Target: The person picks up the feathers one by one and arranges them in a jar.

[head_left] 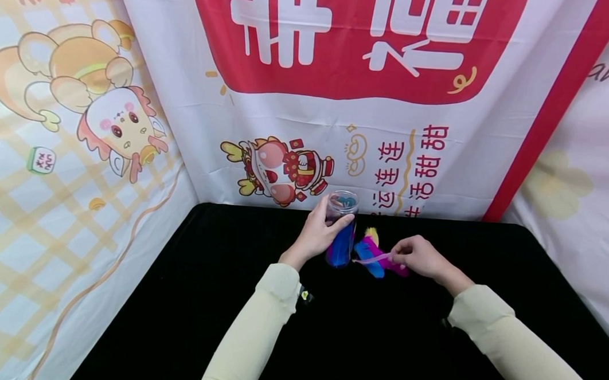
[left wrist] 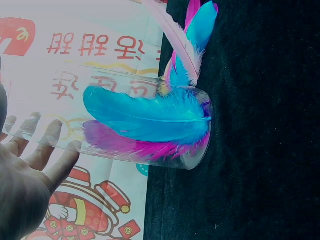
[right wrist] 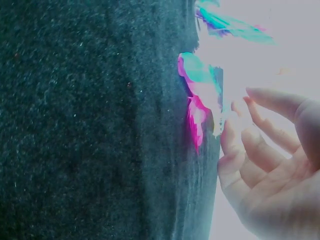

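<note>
My left hand (head_left: 316, 233) grips a clear jar (head_left: 343, 200) that stands on the black table. Its top looks uncovered. Inside the jar, a blue feather (left wrist: 145, 117) and a magenta feather (left wrist: 132, 144) show through the wall in the left wrist view. To the right, my right hand (head_left: 422, 258) pinches a pale pink feather (head_left: 375, 258) by one end, its other end pointing toward the jar's base. Beneath it lies a small pile with a blue feather (head_left: 370, 265), a magenta feather (head_left: 398, 269) and a yellow feather (head_left: 371, 234). Glare washes out the fingertips in the right wrist view.
The black table (head_left: 379, 343) extends in front of both hands. A white and red printed cloth (head_left: 298, 115) hangs right behind the jar. Another patterned cloth (head_left: 76, 201) hangs along the left side, and a pale one (head_left: 581, 227) on the right.
</note>
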`<state>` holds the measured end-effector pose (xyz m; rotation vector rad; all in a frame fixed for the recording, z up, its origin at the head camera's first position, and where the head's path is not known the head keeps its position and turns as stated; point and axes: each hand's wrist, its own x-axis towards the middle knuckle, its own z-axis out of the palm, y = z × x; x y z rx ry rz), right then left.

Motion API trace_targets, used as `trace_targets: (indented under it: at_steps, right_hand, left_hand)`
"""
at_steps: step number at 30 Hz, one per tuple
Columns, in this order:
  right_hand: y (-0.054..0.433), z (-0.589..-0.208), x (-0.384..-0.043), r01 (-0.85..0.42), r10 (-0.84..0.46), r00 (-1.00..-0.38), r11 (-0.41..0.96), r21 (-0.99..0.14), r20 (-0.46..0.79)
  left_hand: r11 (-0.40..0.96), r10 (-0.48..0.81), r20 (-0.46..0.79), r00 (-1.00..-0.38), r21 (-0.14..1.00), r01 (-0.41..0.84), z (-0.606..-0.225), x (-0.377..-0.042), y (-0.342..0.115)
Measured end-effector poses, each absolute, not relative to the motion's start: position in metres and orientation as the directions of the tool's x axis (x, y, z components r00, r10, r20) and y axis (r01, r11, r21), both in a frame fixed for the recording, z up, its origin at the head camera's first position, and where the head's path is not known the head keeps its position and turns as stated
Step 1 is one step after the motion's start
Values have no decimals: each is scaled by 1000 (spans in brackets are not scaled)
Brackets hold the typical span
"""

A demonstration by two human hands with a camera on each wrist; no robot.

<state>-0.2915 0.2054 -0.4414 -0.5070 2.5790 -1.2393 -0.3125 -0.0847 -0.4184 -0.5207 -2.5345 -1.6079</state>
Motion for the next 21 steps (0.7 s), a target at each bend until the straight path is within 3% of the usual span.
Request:
trace_targets:
  at_steps: [7,21]
  right_hand:
    - [206,-442,-293,-169,-404,-912,541,-824,-78]
    - [203,-446,-291,29,-422,-875,448,-894,-239]
  left_hand:
    - [386,232,267,-935,858,340,-418,-313,-84]
    - [376,238,277,-931,857,351,-420,-313,-85]
